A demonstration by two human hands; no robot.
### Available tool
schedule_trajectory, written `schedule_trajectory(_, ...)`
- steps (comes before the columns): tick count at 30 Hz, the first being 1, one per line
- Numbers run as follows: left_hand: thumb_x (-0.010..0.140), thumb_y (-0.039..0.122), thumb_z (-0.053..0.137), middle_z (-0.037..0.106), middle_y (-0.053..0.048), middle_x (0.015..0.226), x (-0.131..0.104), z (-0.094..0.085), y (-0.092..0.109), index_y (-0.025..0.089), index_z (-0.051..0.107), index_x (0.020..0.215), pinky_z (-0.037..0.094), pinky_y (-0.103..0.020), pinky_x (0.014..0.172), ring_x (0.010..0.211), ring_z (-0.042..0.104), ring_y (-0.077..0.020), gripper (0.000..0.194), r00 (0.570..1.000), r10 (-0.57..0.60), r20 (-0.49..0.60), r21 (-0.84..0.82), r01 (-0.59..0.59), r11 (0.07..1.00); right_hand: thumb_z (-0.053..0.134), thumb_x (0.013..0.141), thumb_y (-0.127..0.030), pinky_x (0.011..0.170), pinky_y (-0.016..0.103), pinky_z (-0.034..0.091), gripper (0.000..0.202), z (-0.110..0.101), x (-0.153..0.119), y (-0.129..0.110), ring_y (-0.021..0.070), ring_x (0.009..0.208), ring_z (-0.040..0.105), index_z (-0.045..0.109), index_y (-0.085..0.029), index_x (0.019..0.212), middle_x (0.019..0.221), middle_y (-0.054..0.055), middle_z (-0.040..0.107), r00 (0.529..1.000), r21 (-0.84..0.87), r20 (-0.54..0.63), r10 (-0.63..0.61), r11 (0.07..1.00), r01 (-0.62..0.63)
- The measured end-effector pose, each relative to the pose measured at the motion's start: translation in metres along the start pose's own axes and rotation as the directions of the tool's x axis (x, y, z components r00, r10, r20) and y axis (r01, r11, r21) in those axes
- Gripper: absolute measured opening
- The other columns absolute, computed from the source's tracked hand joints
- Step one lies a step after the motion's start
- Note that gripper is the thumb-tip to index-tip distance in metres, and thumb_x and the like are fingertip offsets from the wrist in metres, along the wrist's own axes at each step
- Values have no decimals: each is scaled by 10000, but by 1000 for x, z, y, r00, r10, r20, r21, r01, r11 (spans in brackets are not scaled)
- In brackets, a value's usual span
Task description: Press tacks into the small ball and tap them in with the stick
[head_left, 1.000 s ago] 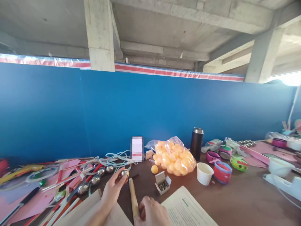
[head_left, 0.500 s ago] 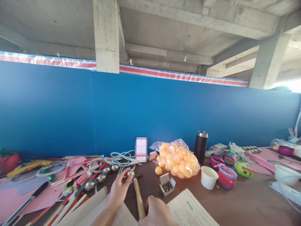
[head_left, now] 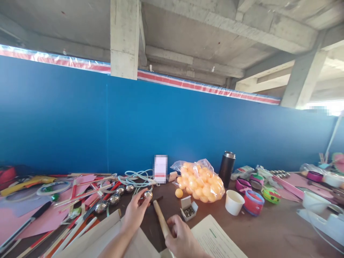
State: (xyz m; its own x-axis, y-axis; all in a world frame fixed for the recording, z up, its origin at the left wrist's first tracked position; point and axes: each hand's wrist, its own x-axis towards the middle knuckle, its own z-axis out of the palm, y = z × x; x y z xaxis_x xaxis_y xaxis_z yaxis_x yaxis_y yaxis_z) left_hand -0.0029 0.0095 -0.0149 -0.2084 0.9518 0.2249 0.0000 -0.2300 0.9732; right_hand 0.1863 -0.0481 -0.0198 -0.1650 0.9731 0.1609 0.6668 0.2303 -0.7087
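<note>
A shiny metal ball (head_left: 148, 194) is pinched between the thumb and fingers of my left hand (head_left: 135, 210). My right hand (head_left: 179, 233) is closed around the wooden handle of a hammer (head_left: 161, 218). At the handle's far end a narrow dark head shows, just right of the ball and close to my left fingertips. Beyond my right hand stands an open small box (head_left: 189, 212) with little metal pieces in it. A printed booklet (head_left: 216, 240) lies to the right of that hand. Under my left forearm is a pale sheet or flap (head_left: 107, 234).
A clear bag of orange balls (head_left: 200, 182), one loose orange ball (head_left: 178, 193), a black flask (head_left: 227, 168) and a white cup (head_left: 234, 202) stand ahead. Several metal balls (head_left: 114, 199), cords, sticks and a knife (head_left: 27, 225) clutter the left. A blue partition (head_left: 161, 118) rises behind.
My right hand has lifted slightly and more of its grip on the handle shows. My left hand keeps the metal ball in almost the same place. The view has tilted a little.
</note>
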Motion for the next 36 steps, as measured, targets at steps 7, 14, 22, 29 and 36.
schedule_trajectory(7,637,453,607,688,-72,917,0,-1,-1,161,566,1110,520,-326,704,808,645,-227,557,1000,0,-8,19,0,1000,481,616,-151,451,195,289,385,6,-29,16,99,441,393,476,-174,1000,461,-96,351,995,192,-85,59,981,-42)
schedule_trajectory(14,648,417,628,681,-62,939,1,-2,-7,175,556,1113,523,-330,732,841,639,-222,529,1000,-10,22,-51,11,999,548,588,-144,416,190,268,418,-3,-44,8,80,412,347,482,-187,998,458,-107,333,994,220,-77,74,974,-55)
schedule_trajectory(22,656,384,645,669,-50,932,5,-4,-5,175,549,1120,532,-350,759,849,637,-206,518,995,-53,-89,-271,27,962,466,720,-257,367,205,411,374,-30,-3,-74,77,383,453,419,-166,1080,623,-52,468,992,688,111,65,715,-124)
schedule_trajectory(29,688,387,620,645,-62,982,13,-11,-7,192,521,1148,507,-347,811,949,606,-216,509,977,-56,-203,-287,-5,958,520,719,-407,301,164,337,379,34,15,-53,55,299,382,408,-183,1004,535,-87,413,1000,747,1,-28,665,18)
schedule_trajectory(36,671,389,633,651,-62,993,16,-14,-9,187,518,1156,498,-350,824,927,616,-220,537,976,-44,-212,-290,-20,957,464,752,-487,324,160,281,446,53,18,-27,33,350,351,383,-203,1086,716,-16,481,991,741,-121,-55,659,127)
